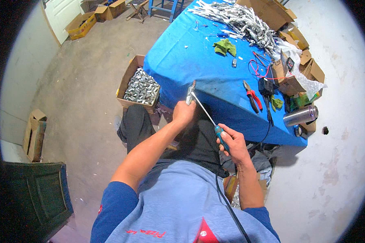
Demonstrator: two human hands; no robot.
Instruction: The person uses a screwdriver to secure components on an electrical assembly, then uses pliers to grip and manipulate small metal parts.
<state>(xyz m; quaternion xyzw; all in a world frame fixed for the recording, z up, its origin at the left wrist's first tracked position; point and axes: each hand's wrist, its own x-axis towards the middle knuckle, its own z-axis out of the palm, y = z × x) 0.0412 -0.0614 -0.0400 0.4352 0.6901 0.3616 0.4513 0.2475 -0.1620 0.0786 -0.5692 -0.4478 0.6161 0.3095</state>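
Observation:
My left hand [183,113] is closed around the lower end of a small silvery metal piece [189,96], whose reddish-brown tip points away from me. In my right hand [236,143] is a screwdriver [218,131] with a teal-and-black handle. Its long shaft slants up to the left, and the tip meets the side of the metal piece or lies right beside it. Both hands are over my lap at the near edge of a table with a blue cloth [182,52]. Red-handled pliers [252,97] lie on the cloth to the right.
A cardboard box [122,90] of small metal cylinders stands left of the table. Silvery strips [247,24] are heaped at the far end. A green cloth [224,47], a metal flask [300,116] and a black adapter [267,86] with cables lie on the table. A black cable [227,202] crosses my shirt.

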